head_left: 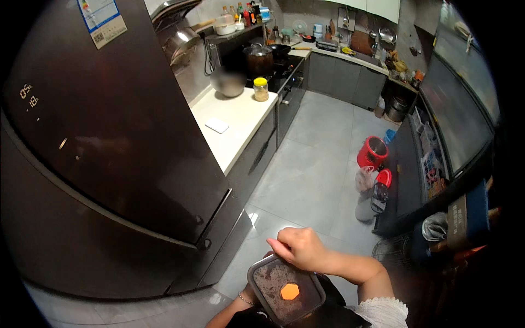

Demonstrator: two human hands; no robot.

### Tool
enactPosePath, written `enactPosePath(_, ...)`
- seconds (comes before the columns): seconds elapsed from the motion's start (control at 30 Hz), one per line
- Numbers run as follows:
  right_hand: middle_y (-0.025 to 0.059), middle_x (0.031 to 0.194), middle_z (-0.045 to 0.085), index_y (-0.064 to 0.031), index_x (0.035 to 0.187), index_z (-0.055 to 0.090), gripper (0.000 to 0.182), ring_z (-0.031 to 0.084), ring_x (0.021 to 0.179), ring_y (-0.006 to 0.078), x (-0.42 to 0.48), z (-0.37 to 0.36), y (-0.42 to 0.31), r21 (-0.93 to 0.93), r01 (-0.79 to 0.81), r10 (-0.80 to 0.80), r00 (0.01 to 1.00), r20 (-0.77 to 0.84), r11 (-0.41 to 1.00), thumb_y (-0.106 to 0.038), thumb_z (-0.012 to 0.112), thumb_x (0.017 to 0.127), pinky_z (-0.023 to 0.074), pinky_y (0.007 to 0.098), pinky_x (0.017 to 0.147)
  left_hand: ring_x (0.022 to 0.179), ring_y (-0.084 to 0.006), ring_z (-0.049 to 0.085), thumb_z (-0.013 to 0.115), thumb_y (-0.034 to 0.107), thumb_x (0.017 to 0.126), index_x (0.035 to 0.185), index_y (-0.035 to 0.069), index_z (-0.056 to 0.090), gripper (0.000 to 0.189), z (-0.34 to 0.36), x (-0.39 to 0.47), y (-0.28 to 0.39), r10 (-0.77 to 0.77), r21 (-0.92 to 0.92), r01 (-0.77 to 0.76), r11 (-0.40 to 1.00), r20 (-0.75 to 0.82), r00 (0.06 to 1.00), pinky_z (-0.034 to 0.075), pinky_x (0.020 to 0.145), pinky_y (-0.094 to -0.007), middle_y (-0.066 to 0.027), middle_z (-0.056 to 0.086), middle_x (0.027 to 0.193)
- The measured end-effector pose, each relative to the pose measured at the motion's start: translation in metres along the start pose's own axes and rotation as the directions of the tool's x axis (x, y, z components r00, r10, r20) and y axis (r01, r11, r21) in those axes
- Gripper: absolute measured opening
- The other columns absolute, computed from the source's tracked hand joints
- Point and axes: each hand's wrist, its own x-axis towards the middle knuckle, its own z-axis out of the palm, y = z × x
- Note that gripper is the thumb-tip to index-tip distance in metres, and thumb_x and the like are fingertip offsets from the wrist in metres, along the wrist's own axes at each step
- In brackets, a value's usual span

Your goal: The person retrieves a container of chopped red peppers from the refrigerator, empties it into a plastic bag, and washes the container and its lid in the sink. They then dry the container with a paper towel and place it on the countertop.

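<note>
A square food container (268, 311) with a dark see-through lid (268, 276) is close to my body at the bottom of the view. An orange hexagonal piece (290, 291) is at the lid's middle. My left hand (248, 293), with a beaded bracelet at the wrist, supports the container from its left side and is mostly hidden by it. Over the far edge of the lid is my right hand (304, 248), its fingers curled and its thumb pointing left. Whether those fingers pinch the rim is hidden.
A dark refrigerator (123, 143) fills the left. Beyond it a white countertop (242, 123) carries a metal bowl (229, 84) and a yellow-lidded jar (261, 90). A pot (259, 57) stands on the stove. To the right, a red bucket (371, 151) sits on the floor before a dark cabinet (402, 176).
</note>
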Motion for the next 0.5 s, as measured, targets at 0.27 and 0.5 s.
enactPosePath(0.27,0.0089,0.051,0.045,-0.0045,0.055,0.044,0.036,0.048,0.042,0.0274,-0.001,-0.010,-0.013,-0.040,0.019,-0.020,0.999,-0.034,0.999,-0.020,0.065,0.079,0.0380,0.0362,0.037,0.114,-0.0266,0.048,0.067,0.046,0.068,0.129,0.003,0.040,0.080,0.010,0.013,0.005,-0.053,-0.004,0.053,0.999,0.065,0.996,0.038,0.099,-0.0432,-0.0139,0.049,0.124)
enactPosePath(0.5,0.0055,0.051,0.041,-0.0049,0.055,0.047,0.031,0.043,0.041,0.0204,-0.005,-0.059,-0.046,0.079,0.087,-0.077,0.989,-0.123,0.993,-0.012,0.073,0.070,0.0328,0.0314,0.037,0.114,-0.0269,0.048,0.065,0.047,0.070,0.129,0.003,0.040,0.078,0.003,-0.006,0.007,-0.001,-0.041,0.002,0.999,0.040,0.999,0.038,0.099,-0.0433,-0.0144,0.048,0.125)
